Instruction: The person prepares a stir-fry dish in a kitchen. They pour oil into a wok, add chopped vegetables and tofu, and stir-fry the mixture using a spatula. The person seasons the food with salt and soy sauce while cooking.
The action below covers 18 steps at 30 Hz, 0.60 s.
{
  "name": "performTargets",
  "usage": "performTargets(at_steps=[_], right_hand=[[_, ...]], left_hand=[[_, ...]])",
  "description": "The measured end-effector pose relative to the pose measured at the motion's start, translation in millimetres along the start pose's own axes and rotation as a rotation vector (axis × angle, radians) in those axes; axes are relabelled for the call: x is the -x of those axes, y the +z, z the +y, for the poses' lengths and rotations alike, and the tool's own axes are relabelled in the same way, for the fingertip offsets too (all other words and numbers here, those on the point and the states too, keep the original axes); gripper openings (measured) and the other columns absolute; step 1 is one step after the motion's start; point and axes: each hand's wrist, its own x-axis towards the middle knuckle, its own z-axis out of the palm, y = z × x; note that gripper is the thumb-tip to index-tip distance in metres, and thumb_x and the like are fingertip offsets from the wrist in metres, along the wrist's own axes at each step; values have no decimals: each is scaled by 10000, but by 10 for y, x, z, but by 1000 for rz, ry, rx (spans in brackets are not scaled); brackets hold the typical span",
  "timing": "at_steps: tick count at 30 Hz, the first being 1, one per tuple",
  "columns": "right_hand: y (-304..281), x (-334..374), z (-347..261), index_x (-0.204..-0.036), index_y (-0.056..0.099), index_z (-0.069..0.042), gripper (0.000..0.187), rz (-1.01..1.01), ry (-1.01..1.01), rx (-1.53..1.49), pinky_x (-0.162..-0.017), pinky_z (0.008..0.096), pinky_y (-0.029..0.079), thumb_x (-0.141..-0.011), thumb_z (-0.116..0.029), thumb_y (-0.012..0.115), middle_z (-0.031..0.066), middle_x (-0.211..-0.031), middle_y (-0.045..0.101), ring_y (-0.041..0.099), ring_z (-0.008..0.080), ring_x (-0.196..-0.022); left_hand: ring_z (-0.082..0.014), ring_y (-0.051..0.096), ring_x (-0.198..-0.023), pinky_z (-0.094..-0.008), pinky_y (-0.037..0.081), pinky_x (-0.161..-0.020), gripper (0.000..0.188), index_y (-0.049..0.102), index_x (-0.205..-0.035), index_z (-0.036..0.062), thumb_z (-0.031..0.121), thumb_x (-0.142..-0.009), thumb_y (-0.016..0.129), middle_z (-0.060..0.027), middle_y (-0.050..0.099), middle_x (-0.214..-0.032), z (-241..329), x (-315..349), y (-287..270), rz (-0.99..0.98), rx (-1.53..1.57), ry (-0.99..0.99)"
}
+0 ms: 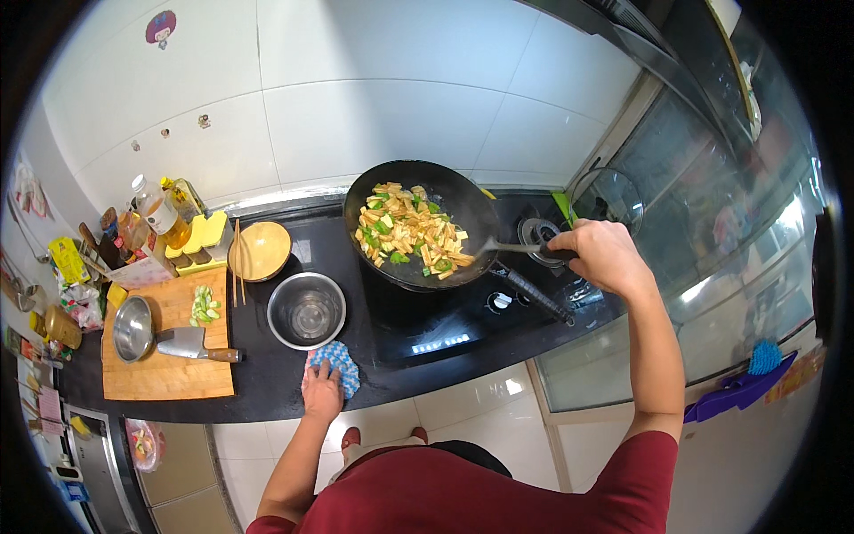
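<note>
My right hand (603, 254) is closed round the dark handle of a spatula (514, 246). Its metal end reaches over the near right rim of a black wok (464, 203) and meets the food at that side. Inside lie yellow-brown cut pieces (409, 230) mixed with green pepper bits. The wok's own handle (544, 301) points right and toward me, untouched. At the counter's front edge my left hand (322, 392) presses on a blue, white and pink cloth (341, 367), fingers bent over it. Just beyond the cloth sits a steel bowl (307, 311), apart from my fingers.
Left of the steel bowl, a cutting board (169, 383) bears a cleaver (182, 342), a small metal bowl (132, 328) and sliced green pieces (204, 305). Chopsticks (237, 267) lean by a yellow bowl (261, 250). A glass lid (609, 200) stands right of the black stove (418, 329).
</note>
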Motion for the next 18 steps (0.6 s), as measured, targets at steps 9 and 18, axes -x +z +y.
performTargets(at_steps=[9,18], right_hand=[[823,-337,-191,-1156,698,-207,339,130,60,-141,-780,439,552,-827,-144,649,160,-923,685,686,324,-880],[653,-248,421,-1102,696,-86,266,38,202,-473,-699,417,551,-887,-216,607,162,-921,717,701,296,-790]], left_hand=[[-376,429,-1275,-499,422,-1028,457,650,-1237,127,211,-793,714,-122,450,-1455,26,-42,14,-36,-10,0],[-363,441,-1257,-494,432,-1013,430,659,-1186,121,197,-766,715,-109,468,-1436,13,-27,82,22,-26,-12]])
